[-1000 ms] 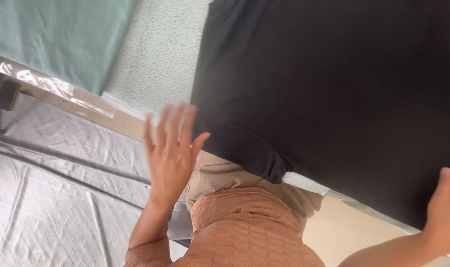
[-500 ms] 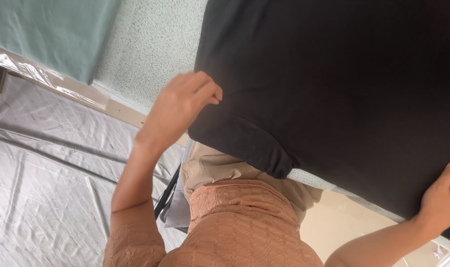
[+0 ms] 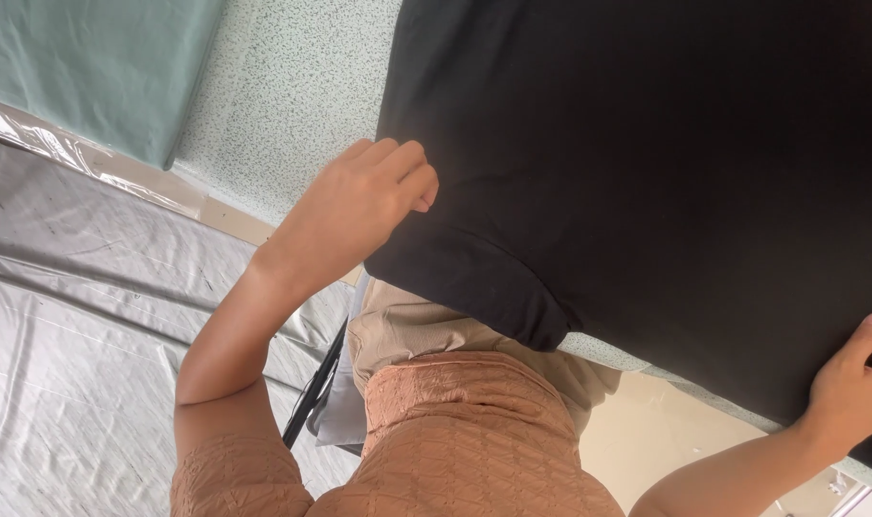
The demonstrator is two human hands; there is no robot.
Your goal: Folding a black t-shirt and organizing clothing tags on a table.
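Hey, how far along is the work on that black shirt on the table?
Done: the black shirt lies spread flat on the speckled table, its body mostly smooth. In hand: the left hand presses its curled fingers at the shirt's edge by the sleeve, and the right hand grips the far edge. Left: no fold shows in the shirt, and the sleeve hangs over the table edge.

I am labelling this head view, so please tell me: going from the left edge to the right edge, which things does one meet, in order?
Grey wrinkled sheet → left hand on the garment's edge → black garment spread over the speckled green surface → right hand holding the garment's far edge.
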